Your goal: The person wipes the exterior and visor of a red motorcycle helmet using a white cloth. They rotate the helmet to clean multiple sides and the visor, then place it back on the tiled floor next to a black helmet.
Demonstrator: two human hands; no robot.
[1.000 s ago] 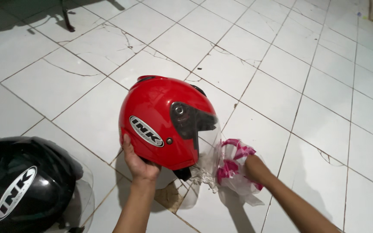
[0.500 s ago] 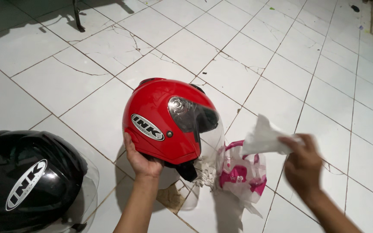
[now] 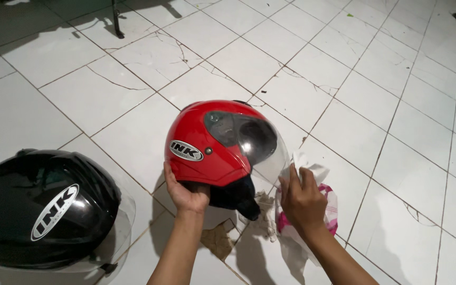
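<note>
A red helmet [image 3: 207, 142] with a clear visor [image 3: 265, 145] is held up over the white tiled floor. My left hand [image 3: 184, 192] grips its lower rim from below. My right hand [image 3: 302, 199] holds a crumpled white tissue [image 3: 308, 170] pressed against the visor's lower right edge. Beneath that hand a pink and white plastic tissue pack [image 3: 329, 211] lies on the floor.
A black helmet [image 3: 43, 208] with a clear visor rests on the floor at the lower left. A chipped, broken tile patch [image 3: 218, 238] lies under the red helmet. A dark metal stand leg [image 3: 115, 11] is at the top left.
My right hand pulled a tissue from the pack, raised it and brought it to the visor. The red helmet has turned so the visor faces right and up.
</note>
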